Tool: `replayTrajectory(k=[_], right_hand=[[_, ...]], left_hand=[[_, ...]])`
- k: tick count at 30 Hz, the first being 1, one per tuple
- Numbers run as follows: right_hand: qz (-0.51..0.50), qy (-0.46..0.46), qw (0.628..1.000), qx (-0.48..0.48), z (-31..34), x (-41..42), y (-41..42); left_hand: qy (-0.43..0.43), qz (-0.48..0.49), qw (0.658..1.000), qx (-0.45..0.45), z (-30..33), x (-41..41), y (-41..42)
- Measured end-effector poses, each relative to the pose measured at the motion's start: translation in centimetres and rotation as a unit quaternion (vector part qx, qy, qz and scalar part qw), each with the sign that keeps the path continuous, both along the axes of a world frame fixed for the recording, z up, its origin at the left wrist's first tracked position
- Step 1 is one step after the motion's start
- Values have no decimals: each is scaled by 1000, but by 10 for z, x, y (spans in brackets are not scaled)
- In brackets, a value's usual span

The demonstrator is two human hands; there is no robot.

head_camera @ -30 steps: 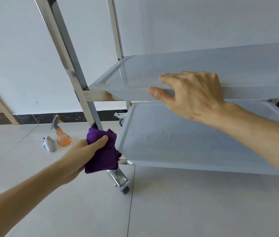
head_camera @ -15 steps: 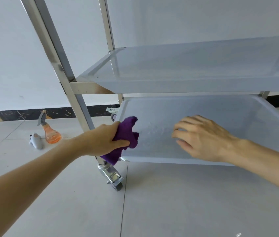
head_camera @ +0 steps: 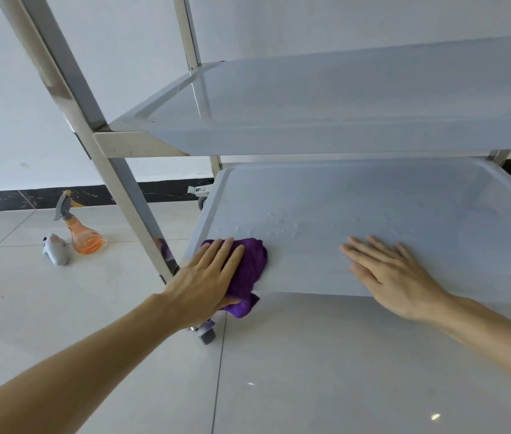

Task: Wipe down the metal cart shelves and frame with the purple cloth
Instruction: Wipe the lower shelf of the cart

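The metal cart fills the upper right, with a slanted front-left post [head_camera: 113, 170], a middle shelf [head_camera: 341, 98] and a lower shelf [head_camera: 373, 211] dotted with water drops. My left hand [head_camera: 207, 277] lies flat on the purple cloth [head_camera: 252, 264] and presses it onto the lower shelf's front-left corner; part of the cloth hangs over the front edge. To the right, my right hand [head_camera: 395, 274] rests palm down on the same shelf near its front edge, fingers spread, holding nothing.
An orange spray bottle [head_camera: 82, 233] stands on the tiled floor left of the cart, with a small grey object [head_camera: 55, 253] beside it. A caster wheel [head_camera: 205, 333] sits under the front-left post. A white wall with dark skirting runs behind.
My left hand carried the cloth from the front-left post onto the lower shelf's corner and flattened on it. My right hand dropped from the middle shelf's edge down to the lower shelf.
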State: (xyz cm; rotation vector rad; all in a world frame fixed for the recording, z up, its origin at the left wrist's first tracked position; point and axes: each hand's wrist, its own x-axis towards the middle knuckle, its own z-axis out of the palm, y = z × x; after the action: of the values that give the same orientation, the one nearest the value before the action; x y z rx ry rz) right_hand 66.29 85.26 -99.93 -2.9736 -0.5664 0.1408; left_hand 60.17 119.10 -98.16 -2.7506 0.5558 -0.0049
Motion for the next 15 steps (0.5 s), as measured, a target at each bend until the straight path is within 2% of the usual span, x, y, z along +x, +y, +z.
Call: replayTrajectory(k=[6, 8, 11, 15], right_hand=[[8, -4, 1000, 16, -6, 0, -4], [11, -3, 999, 30, -8, 0, -7], [10, -2, 999, 41, -8, -2, -8], [7, -26, 999, 33, -8, -3, -6]], left_hand=[[-51, -55, 995, -63, -17, 9, -114], [-42, -70, 995, -64, -19, 15, -135], [-42, -91, 993, -69, -12, 19, -118], [-57, -103, 990, -79, -3, 8, -49]])
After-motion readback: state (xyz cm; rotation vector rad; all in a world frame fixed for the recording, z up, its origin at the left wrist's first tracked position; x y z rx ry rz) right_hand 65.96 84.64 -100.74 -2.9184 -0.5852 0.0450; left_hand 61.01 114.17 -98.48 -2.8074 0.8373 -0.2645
